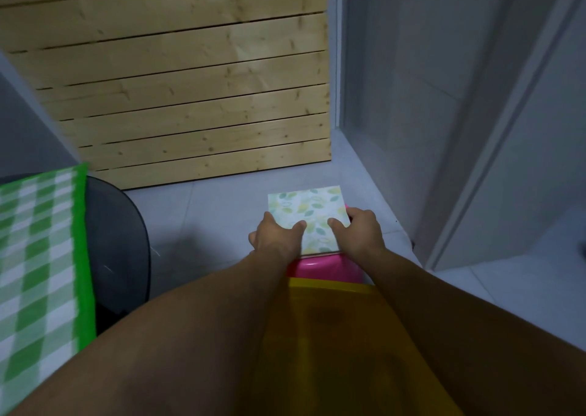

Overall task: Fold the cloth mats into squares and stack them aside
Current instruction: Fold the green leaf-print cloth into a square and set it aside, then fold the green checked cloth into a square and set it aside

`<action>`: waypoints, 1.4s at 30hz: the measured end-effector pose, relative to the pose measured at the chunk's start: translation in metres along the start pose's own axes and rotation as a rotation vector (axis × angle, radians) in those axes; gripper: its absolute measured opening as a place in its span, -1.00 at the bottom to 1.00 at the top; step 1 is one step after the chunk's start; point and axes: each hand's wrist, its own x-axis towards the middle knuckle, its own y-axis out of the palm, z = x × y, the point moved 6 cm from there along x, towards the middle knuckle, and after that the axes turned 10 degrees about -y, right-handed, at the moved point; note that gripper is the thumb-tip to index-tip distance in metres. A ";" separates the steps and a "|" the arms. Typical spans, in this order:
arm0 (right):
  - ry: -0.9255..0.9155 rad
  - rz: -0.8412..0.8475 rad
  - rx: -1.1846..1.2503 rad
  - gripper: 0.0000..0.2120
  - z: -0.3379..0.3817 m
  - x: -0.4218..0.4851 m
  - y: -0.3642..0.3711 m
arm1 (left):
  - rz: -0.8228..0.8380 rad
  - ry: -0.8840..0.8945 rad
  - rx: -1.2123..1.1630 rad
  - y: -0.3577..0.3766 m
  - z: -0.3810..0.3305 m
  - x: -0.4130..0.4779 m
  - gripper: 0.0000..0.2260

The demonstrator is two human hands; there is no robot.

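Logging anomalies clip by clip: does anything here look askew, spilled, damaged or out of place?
Nothing stands out. The leaf-print mat is folded to a tidy square, pinched at its near edge by the left hand and right hand over a pink item. The green checked cloth at left lies spread out.

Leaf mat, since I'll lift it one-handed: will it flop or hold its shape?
Probably holds shape: the mat looks flat with straight edges. Likely light: the left hand and right hand grip only its near end.
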 end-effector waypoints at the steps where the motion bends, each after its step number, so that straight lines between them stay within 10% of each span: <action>1: -0.003 0.010 -0.024 -0.36 0.002 -0.001 -0.001 | 0.004 -0.006 0.006 0.001 0.000 0.000 -0.34; 22: -0.013 -0.073 -0.057 -0.40 0.023 -0.001 -0.034 | -0.083 -0.052 0.022 -0.026 -0.021 -0.018 -0.29; 31: -0.174 -0.112 0.095 -0.59 0.162 -0.051 -0.106 | 0.085 0.138 -0.318 -0.130 -0.093 -0.107 -0.32; 42: -0.575 0.490 0.173 -0.86 0.385 -0.272 -0.077 | 0.162 0.324 -0.301 -0.381 0.077 -0.253 -0.85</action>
